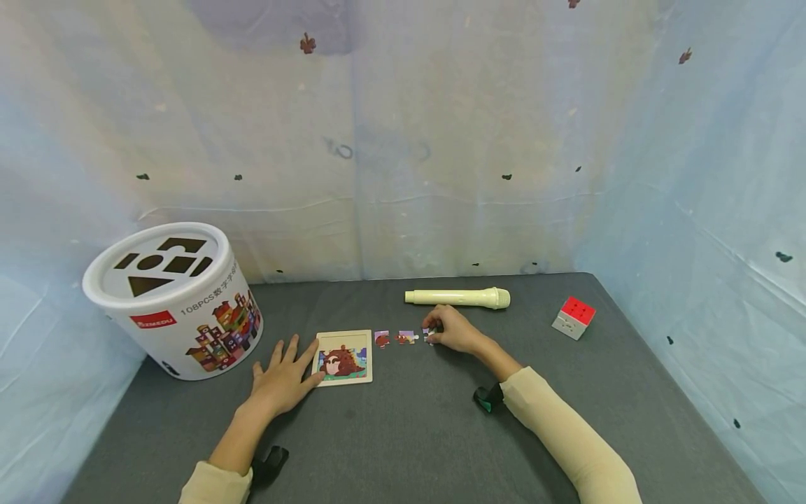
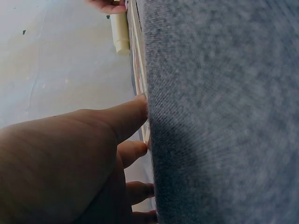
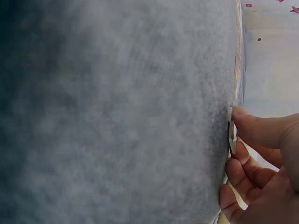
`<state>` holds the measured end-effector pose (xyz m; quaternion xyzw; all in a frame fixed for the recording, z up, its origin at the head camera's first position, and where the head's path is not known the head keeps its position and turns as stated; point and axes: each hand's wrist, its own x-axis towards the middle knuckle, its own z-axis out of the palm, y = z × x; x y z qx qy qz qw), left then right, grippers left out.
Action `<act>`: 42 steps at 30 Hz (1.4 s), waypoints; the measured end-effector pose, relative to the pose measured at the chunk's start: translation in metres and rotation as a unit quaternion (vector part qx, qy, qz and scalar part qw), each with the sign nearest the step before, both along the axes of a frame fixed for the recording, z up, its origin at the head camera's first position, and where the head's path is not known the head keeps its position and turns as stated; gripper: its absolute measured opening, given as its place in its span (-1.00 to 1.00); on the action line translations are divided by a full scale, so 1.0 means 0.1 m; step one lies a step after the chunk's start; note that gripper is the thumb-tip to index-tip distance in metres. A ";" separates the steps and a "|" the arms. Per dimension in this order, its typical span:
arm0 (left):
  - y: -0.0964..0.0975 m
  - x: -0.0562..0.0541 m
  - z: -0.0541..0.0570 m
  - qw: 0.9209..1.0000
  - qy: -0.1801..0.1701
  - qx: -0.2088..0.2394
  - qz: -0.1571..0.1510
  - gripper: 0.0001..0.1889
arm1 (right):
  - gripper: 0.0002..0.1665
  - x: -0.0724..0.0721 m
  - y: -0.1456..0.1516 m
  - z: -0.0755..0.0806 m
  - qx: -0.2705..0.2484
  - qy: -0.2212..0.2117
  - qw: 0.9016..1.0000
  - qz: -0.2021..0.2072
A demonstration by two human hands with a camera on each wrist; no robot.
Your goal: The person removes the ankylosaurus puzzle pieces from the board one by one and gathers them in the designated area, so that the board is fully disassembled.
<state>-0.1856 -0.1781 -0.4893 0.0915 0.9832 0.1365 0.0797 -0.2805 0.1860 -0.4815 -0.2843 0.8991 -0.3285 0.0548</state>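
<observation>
A wooden jigsaw tray (image 1: pixel 345 339) with an animal picture lies flat on the grey table. My left hand (image 1: pixel 281 381) is spread out at its left side, with fingertips touching the frame; the thumb (image 2: pixel 128 114) shows at its edge in the left wrist view. To the right of the tray, two loose jigsaw pieces, one (image 1: pixel 382 339) nearer the tray and another (image 1: pixel 406 337), lie in a row. At the end of that row my right hand (image 1: pixel 456 329) pinches a third jigsaw piece (image 3: pixel 232 133) between thumb and finger, close over the cloth. Fingers partly hide this piece.
A cream toy microphone (image 1: pixel 456 298) lies just behind my right hand. The large white block bucket (image 1: pixel 173 301) stands at the left, near my left hand. Far right sits a red-and-white cube (image 1: pixel 574 318). Pale curtains (image 1: pixel 403 140) enclose the table's back and sides.
</observation>
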 end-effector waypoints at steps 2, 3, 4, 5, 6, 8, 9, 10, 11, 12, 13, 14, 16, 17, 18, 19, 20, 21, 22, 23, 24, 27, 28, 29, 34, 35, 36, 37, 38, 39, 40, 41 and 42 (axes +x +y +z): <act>0.00 0.01 0.00 1.000 -0.001 0.000 0.001 -0.22 | -0.75 0.00 -0.01 0.01 0.000 0.000 1.000 -0.001; 0.00 0.01 0.01 1.000 -0.001 0.000 0.001 -0.22 | -0.75 0.01 -0.01 0.01 0.001 -0.001 1.000 -0.002; 0.00 0.01 0.01 1.000 0.000 0.000 0.000 -0.22 | -0.75 0.01 -0.01 0.01 0.001 -0.002 1.000 -0.003; 0.00 0.01 0.01 1.000 -0.001 0.000 0.000 -0.22 | -0.75 0.02 -0.02 0.02 0.001 -0.003 1.000 -0.004; 0.00 0.01 0.01 1.000 -0.001 0.000 0.001 -0.22 | -0.75 0.02 -0.02 0.02 0.001 -0.004 1.000 -0.005; 0.00 0.01 0.01 1.000 -0.002 0.000 0.002 -0.22 | -0.75 0.02 -0.02 0.03 0.001 -0.005 1.000 -0.005; 0.00 0.01 0.01 1.000 -0.002 0.000 0.002 -0.22 | -0.75 0.02 -0.02 0.03 0.002 -0.006 1.000 -0.006; 0.00 0.02 0.01 1.000 -0.002 0.000 0.002 -0.22 | -0.75 0.02 -0.02 0.03 0.002 -0.006 1.000 -0.006; 0.00 0.02 0.01 1.000 -0.003 0.000 0.003 -0.22 | -0.75 0.02 -0.02 0.03 0.003 -0.006 1.000 -0.006; 0.00 0.02 0.01 1.000 -0.003 0.000 0.003 -0.22 | -0.75 0.02 -0.02 0.03 0.003 -0.005 1.000 -0.006; 0.00 0.02 0.01 1.000 -0.003 0.000 0.003 -0.22 | -0.75 0.01 -0.03 0.03 0.004 -0.005 1.000 -0.005; 0.00 0.02 0.01 1.000 -0.002 0.000 0.003 -0.22 | -0.75 0.01 -0.03 0.03 0.005 -0.006 1.000 -0.006; 0.00 0.02 0.01 1.000 0.000 0.000 0.002 -0.22 | -0.74 0.01 -0.03 0.04 0.008 -0.009 1.000 -0.009; 0.00 0.02 0.01 1.000 0.000 0.000 0.002 -0.22 | -0.73 0.01 -0.03 0.04 0.010 -0.011 1.000 -0.010; 0.00 0.02 0.01 1.000 0.000 0.001 0.002 -0.22 | -0.72 0.00 -0.03 0.04 0.014 -0.013 1.000 -0.012; 0.00 0.02 0.01 1.000 0.000 0.002 0.001 -0.22 | -0.71 0.00 -0.03 0.05 0.018 -0.015 1.000 -0.014; 0.00 0.02 0.01 1.000 -0.001 0.002 0.001 -0.22 | -0.70 0.00 -0.03 0.06 0.023 -0.018 0.999 -0.015; 0.00 0.02 0.01 1.000 -0.001 0.003 0.001 -0.22 | -0.70 0.00 -0.04 0.06 0.028 -0.021 0.999 -0.018; 0.00 0.02 0.01 1.000 -0.001 0.004 0.000 -0.22 | -0.70 -0.01 -0.04 0.07 0.032 -0.024 0.999 -0.020; 0.00 0.02 0.01 1.000 -0.001 0.006 0.000 -0.22 | -0.70 -0.01 -0.05 0.08 0.036 -0.026 0.999 -0.022; 0.00 0.02 0.00 1.000 -0.002 0.007 -0.001 -0.22 | -0.71 -0.02 -0.06 0.09 0.039 -0.025 0.999 -0.024; -0.02 0.01 0.00 1.000 -0.004 0.012 -0.005 -0.20 | -0.73 -0.02 -0.13 0.14 0.040 -0.011 0.999 -0.026; -0.03 0.01 0.00 1.000 -0.005 0.013 -0.007 -0.20 | -0.73 -0.02 -0.16 0.15 0.040 -0.002 0.999 -0.021; -0.04 0.01 0.01 1.000 -0.007 0.015 -0.009 -0.19 | -0.73 -0.02 -0.21 0.18 0.039 0.005 0.999 -0.016; -0.10 -0.01 0.01 0.999 -0.011 0.022 -0.025 -0.18 | -0.72 0.04 -0.55 0.26 0.023 0.013 0.999 0.034; -0.12 -0.02 0.01 0.999 -0.011 0.025 -0.029 -0.18 | -0.72 0.05 -0.64 0.28 0.018 0.011 0.999 0.045; -0.13 -0.03 0.01 0.999 -0.012 0.026 -0.031 -0.18 | -0.71 0.06 -0.72 0.28 0.013 0.009 0.998 0.060; -0.13 -0.03 0.01 0.999 -0.014 0.028 -0.032 -0.18 | -0.71 0.07 -0.80 0.29 0.007 0.006 0.997 0.074; -0.14 -0.03 0.01 0.999 -0.016 0.031 -0.032 -0.18 | -0.71 0.08 -0.89 0.29 0.003 0.005 0.996 0.088; -0.14 -0.03 0.02 0.999 -0.020 0.035 -0.031 -0.17 | -0.71 0.08 -0.97 0.29 -0.001 0.001 0.995 0.100; -0.14 -0.03 0.02 0.999 -0.023 0.037 -0.029 -0.16 | -0.71 0.09 -1.05 0.30 -0.004 -0.003 0.994 0.111; -0.14 -0.03 0.02 0.999 -0.025 0.039 -0.028 -0.16 | -0.71 0.10 -1.12 0.30 -0.006 -0.009 0.993 0.120; -0.14 -0.02 0.02 0.998 -0.028 0.040 -0.025 -0.15 | -0.70 0.10 -1.19 0.30 -0.008 -0.015 0.992 0.127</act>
